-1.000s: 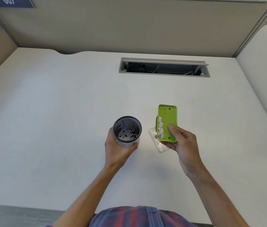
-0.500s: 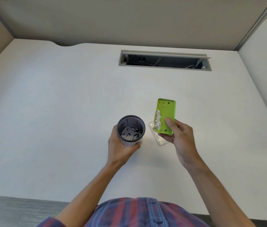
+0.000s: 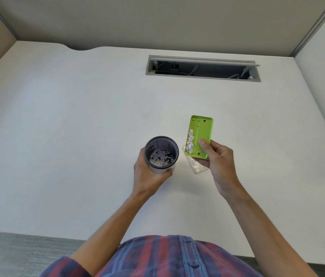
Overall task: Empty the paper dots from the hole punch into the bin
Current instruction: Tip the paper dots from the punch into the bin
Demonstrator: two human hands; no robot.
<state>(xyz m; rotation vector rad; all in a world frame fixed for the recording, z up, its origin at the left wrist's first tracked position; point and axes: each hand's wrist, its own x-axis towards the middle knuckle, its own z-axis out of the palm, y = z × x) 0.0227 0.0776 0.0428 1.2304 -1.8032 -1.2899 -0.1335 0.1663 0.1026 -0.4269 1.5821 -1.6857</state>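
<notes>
The white desk [image 3: 77,136] is carrying it all. The left hand [image 3: 147,176] is wrapping the mesh bin [image 3: 161,153], some dots already lying inside. The right hand [image 3: 217,162] is pinching the green hole punch [image 3: 200,136] beside it — paper dots [image 3: 190,141] piling along 1 edge, so roughly halfway. The clear cover [image 3: 196,166] underneath is mostly hiding.

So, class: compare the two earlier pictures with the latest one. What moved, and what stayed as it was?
Little changed. The bin edged nearer the green hole punch. Both grips stayed: left hand round the bin, right hand holding the punch, dots still inside.
</notes>
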